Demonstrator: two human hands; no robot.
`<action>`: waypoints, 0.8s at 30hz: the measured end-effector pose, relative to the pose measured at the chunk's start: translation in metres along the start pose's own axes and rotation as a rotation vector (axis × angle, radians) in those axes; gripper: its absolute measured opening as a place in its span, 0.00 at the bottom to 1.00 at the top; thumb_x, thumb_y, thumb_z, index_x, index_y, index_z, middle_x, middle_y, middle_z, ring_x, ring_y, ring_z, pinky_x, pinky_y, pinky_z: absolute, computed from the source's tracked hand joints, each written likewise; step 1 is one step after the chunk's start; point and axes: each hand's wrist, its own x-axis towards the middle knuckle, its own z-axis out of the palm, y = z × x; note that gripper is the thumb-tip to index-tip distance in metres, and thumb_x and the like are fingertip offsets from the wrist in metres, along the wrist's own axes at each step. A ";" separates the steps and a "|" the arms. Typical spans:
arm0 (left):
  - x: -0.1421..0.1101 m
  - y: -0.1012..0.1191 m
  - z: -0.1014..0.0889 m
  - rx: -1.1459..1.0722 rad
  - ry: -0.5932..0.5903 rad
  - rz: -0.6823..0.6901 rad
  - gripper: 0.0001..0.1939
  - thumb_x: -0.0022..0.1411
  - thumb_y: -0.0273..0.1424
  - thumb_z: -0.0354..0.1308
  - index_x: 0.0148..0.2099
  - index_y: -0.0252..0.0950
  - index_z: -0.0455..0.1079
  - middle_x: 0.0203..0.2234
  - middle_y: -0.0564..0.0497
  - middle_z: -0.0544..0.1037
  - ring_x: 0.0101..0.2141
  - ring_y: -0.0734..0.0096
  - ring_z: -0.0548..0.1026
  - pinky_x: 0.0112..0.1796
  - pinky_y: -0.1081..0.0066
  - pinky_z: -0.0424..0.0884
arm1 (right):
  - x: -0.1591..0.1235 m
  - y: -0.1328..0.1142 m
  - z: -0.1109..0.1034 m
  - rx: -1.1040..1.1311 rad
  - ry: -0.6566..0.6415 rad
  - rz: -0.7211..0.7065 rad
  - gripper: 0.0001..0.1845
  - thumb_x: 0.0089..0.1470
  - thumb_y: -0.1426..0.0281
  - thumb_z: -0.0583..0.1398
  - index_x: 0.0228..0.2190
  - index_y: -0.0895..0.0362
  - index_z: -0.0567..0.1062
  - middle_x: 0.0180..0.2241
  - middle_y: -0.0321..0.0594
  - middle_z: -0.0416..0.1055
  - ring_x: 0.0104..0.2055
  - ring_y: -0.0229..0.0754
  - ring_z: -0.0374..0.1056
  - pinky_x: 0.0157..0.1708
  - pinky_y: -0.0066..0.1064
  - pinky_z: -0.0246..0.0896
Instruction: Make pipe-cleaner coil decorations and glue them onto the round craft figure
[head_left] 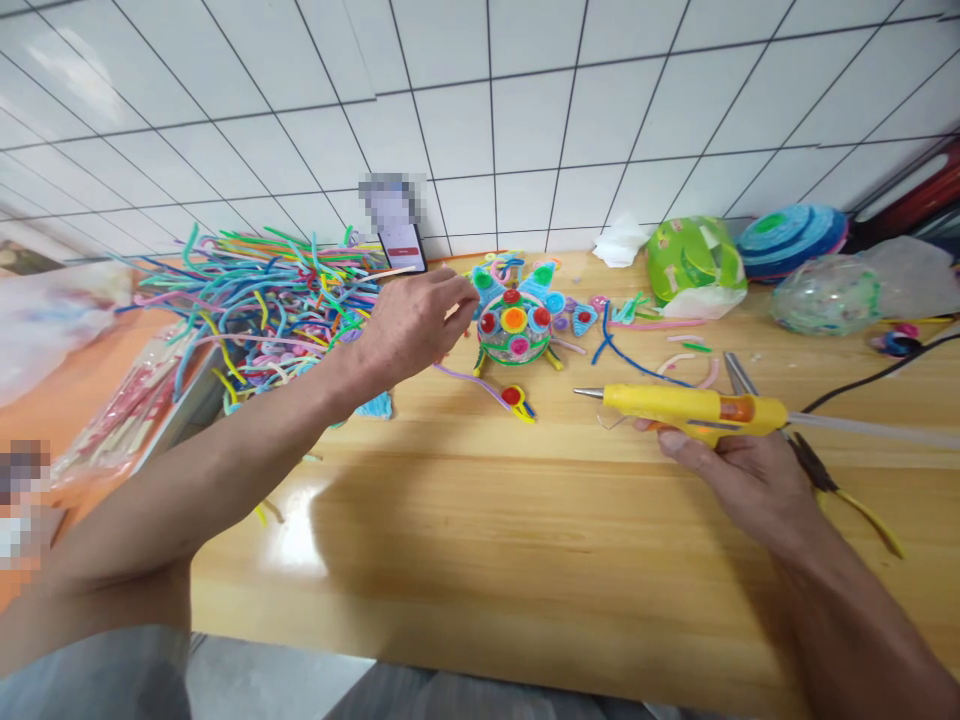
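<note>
My right hand (750,480) grips a yellow hot glue gun (667,402), its metal nozzle pointing left above the table; a clear glue stick (870,428) sticks out of its back. My left hand (420,320) is beside a round clear craft figure (516,335) trimmed with coloured pipe cleaners and several red, orange and pink discs. The left fingers are bent together, and anything between them is hidden. I cannot tell whether they touch the figure. In front of the figure lies a small red and yellow piece (517,402), close to a purple pipe cleaner (472,377).
A heap of pipe cleaners (277,300) fills the left, before a propped phone (401,230). Pliers (832,480) lie beside my right hand. A green tissue pack (694,262), blue coiled discs (791,240) and a clear plastic ball (825,295) stand along the tiled wall. A black cord (877,372) runs right.
</note>
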 end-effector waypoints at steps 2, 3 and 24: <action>-0.005 0.001 0.002 -0.014 0.008 0.047 0.13 0.71 0.31 0.52 0.42 0.35 0.78 0.34 0.46 0.78 0.31 0.68 0.73 0.33 0.69 0.65 | 0.000 -0.002 0.001 0.013 0.005 0.007 0.09 0.54 0.60 0.66 0.33 0.49 0.86 0.35 0.38 0.85 0.38 0.48 0.82 0.38 0.33 0.79; -0.008 0.002 0.005 -0.014 0.005 0.083 0.12 0.71 0.32 0.53 0.44 0.35 0.78 0.36 0.46 0.78 0.31 0.68 0.74 0.33 0.69 0.65 | 0.001 -0.002 0.001 0.018 0.008 0.011 0.09 0.54 0.60 0.66 0.33 0.49 0.86 0.35 0.38 0.85 0.38 0.49 0.82 0.38 0.34 0.79; 0.007 0.015 -0.045 0.025 0.195 0.000 0.09 0.74 0.33 0.53 0.41 0.36 0.71 0.39 0.47 0.77 0.34 0.73 0.73 0.35 0.70 0.71 | 0.001 -0.007 0.002 0.035 0.003 0.111 0.14 0.49 0.56 0.68 0.32 0.53 0.85 0.34 0.42 0.84 0.38 0.51 0.80 0.39 0.38 0.77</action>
